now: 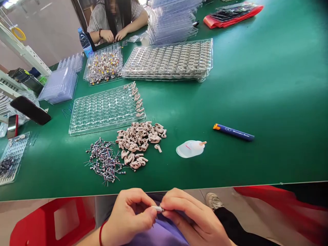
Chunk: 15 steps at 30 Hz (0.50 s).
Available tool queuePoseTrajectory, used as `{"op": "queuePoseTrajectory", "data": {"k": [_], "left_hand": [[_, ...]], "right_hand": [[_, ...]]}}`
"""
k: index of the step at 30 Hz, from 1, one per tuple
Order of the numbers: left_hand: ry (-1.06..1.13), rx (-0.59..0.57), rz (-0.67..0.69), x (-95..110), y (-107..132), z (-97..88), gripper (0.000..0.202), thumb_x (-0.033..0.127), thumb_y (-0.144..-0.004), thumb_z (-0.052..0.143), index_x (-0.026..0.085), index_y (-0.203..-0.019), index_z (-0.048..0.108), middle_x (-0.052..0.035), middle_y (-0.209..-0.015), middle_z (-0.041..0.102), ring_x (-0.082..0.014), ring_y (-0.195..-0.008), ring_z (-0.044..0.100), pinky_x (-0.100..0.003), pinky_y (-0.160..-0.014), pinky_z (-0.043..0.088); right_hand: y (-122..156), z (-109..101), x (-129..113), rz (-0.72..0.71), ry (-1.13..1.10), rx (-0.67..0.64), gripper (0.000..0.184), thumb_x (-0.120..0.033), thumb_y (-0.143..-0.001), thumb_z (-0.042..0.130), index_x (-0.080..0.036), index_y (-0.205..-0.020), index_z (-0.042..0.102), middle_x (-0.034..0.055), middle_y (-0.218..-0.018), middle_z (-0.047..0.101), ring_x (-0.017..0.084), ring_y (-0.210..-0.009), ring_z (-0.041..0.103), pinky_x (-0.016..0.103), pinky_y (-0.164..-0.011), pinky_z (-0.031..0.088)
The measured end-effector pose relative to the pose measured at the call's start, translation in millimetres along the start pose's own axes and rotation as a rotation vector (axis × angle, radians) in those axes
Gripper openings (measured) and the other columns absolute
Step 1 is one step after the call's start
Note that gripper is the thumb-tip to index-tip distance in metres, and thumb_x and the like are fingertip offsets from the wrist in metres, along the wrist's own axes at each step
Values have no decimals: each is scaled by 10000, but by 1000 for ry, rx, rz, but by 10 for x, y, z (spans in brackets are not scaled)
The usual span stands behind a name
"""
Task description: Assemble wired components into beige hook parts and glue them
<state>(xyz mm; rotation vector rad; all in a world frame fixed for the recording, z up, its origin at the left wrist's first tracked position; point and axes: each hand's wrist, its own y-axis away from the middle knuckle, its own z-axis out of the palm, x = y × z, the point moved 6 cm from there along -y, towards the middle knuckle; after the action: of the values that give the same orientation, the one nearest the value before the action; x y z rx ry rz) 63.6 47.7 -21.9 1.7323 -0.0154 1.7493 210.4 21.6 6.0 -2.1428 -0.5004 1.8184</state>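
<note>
Just past the table's front edge, my left hand [133,213] pinches a small pale piece, likely an earbud shell [156,208], between thumb and forefinger. My right hand [191,213] closes its fingertips at the other end of that piece, where a small dark part shows; I cannot make out what it is. Ahead lies a heap of beige earbud shells [137,136]. Left of it is a heap of small wired electronic parts [105,160]. A clear plastic tray [102,109] behind them has a row of shells along its right side.
To the right lie a white squeeze bottle [190,149] and a blue lighter-like stick [234,132]. Filled trays [169,61] are stacked at the back, near a seated person [116,22]. A phone [30,109] juts in at left. A red stool [51,225] stands below.
</note>
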Motion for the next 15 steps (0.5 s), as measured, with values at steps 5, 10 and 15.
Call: {"op": "queuePoseTrajectory", "data": {"k": [5,10,15], "left_hand": [[-68,17,40,21,9,-13,266,374,-753,740,123,-669,730,-20,-604,593,-94,-521,520,-210,-527,423],[-161,45,114,75,23,-26,229,340,-759,722,127,-677,749,-37,-607,609,-105,-537,514,-215,-528,411],[-180,51,147,81,30,-26,219,329,-764,714,126,-698,762,-52,-617,623,-112,-544,516,-221,-534,420]], "right_hand": [[15,-2,0,-3,0,20,131,-111,-933,530,-205,-948,619,34,-742,665,127,-651,627,202,-574,552],[-2,13,-17,0,-3,14,118,-142,-948,523,-199,-937,625,41,-736,658,134,-645,627,216,-562,557],[-19,11,-31,-8,5,21,129,-168,-966,508,-201,-935,628,44,-725,654,135,-637,627,219,-548,557]]}}
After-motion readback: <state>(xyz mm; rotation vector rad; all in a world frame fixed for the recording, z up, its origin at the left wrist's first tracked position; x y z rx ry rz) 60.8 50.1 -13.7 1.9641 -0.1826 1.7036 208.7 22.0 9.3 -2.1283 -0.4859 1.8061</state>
